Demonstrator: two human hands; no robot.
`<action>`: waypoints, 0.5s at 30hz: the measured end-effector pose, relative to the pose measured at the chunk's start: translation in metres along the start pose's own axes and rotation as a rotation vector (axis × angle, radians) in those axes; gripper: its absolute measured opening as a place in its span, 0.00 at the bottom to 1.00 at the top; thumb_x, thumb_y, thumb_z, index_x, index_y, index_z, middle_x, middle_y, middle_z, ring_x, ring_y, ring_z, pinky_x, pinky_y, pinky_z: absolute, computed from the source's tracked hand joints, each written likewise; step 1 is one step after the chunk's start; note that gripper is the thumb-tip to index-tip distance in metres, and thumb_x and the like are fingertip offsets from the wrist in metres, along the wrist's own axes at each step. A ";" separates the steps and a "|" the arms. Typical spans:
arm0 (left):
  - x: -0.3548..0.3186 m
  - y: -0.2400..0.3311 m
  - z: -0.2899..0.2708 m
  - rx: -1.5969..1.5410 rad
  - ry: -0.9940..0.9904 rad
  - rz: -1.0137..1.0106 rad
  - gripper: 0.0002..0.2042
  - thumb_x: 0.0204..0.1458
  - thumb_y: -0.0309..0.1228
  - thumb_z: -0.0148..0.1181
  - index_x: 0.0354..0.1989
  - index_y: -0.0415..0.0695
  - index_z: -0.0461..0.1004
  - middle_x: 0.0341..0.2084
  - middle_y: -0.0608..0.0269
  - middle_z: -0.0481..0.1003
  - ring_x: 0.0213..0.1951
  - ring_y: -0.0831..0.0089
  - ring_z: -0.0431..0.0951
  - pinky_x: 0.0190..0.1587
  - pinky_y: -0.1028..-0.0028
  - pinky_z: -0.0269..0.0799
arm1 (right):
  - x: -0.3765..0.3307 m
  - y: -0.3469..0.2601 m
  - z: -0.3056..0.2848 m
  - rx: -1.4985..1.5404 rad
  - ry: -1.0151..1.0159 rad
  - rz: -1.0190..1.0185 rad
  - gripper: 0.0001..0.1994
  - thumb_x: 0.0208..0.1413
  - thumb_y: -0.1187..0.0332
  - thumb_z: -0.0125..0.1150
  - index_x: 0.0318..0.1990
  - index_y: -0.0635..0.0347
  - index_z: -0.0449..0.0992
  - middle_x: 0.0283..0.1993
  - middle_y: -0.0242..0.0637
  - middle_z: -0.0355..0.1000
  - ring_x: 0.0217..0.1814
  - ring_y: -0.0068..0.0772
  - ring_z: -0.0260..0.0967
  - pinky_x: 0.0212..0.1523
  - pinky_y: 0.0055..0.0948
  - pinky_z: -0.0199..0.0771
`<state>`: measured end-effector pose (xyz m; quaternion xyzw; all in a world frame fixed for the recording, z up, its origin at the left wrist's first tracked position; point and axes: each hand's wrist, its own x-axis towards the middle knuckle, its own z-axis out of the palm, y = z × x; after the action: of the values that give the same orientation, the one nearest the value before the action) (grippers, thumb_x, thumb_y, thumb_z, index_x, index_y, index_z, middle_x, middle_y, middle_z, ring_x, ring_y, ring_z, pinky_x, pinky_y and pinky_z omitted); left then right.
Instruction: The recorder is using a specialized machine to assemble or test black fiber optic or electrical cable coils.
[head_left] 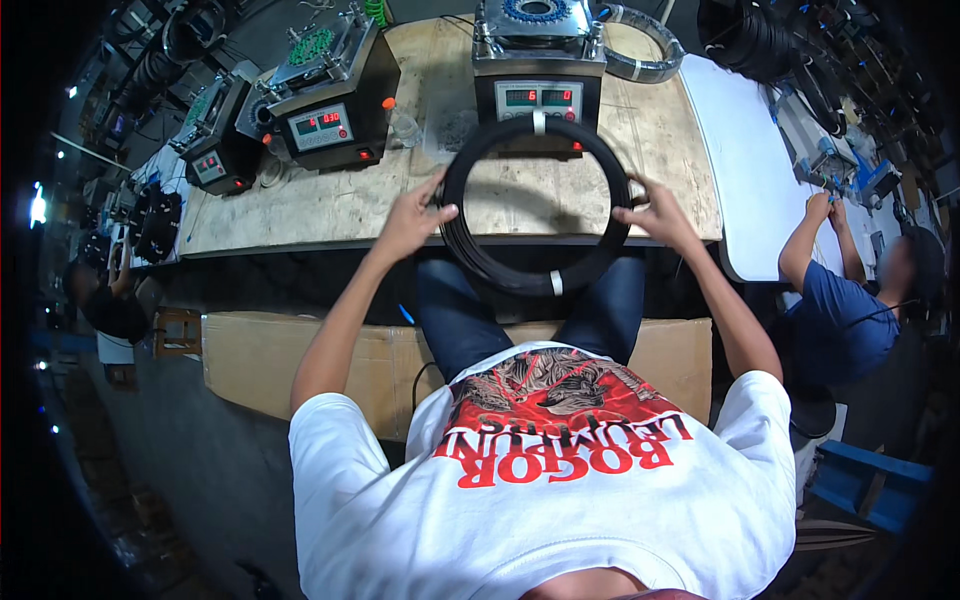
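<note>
A coil of black cable [468,247], bound with white tape at its far and near sides, is held up over the front edge of the wooden table. My left hand [412,218] grips its left side, thumb on the near face and fingers behind. On the opposite side my right hand [657,212] grips it the same way. Behind the coil stands a dark machine [538,68] with a metal top plate and a panel of lit red digits; the coil overlaps its lower front.
Two similar machines [320,95] [212,140] stand at the left on the wooden table [330,205]. A grey coil [645,62] lies at the back right. Small bottles [402,125] sit near the middle machine. At right, a person in a blue shirt [845,315] works at a white table [735,180].
</note>
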<state>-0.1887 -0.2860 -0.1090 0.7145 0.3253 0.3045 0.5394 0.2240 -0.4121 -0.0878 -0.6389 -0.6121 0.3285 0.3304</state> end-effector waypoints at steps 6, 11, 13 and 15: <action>-0.005 -0.060 0.011 0.050 -0.068 -0.255 0.33 0.56 0.26 0.65 0.69 0.32 0.58 0.50 0.51 0.78 0.46 0.78 0.76 0.51 0.76 0.72 | 0.004 0.062 0.041 -0.036 -0.111 0.163 0.34 0.46 0.69 0.70 0.61 0.73 0.65 0.24 0.46 0.75 0.26 0.33 0.77 0.27 0.32 0.74; 0.012 -0.031 0.026 0.454 -0.098 -0.274 0.30 0.52 0.30 0.67 0.64 0.34 0.67 0.42 0.39 0.79 0.42 0.61 0.82 0.48 0.68 0.74 | 0.016 0.089 0.047 -0.309 -0.176 0.117 0.35 0.48 0.60 0.72 0.61 0.69 0.65 0.32 0.58 0.77 0.38 0.56 0.78 0.43 0.46 0.76; 0.016 -0.052 0.026 0.583 -0.039 -0.235 0.28 0.51 0.29 0.66 0.63 0.39 0.69 0.30 0.38 0.79 0.32 0.55 0.82 0.41 0.64 0.75 | 0.026 0.098 0.045 -0.373 -0.167 0.111 0.35 0.48 0.58 0.72 0.60 0.69 0.66 0.34 0.58 0.77 0.40 0.56 0.78 0.43 0.46 0.76; 0.017 -0.069 0.014 0.587 0.006 -0.226 0.28 0.51 0.30 0.66 0.63 0.41 0.70 0.29 0.40 0.79 0.31 0.56 0.82 0.40 0.64 0.75 | 0.035 0.086 0.050 -0.427 -0.176 0.093 0.34 0.49 0.57 0.72 0.59 0.68 0.67 0.35 0.59 0.77 0.42 0.57 0.78 0.44 0.46 0.76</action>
<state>-0.1770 -0.2666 -0.1782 0.7982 0.4781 0.1379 0.3396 0.2332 -0.3787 -0.1877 -0.6906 -0.6641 0.2609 0.1178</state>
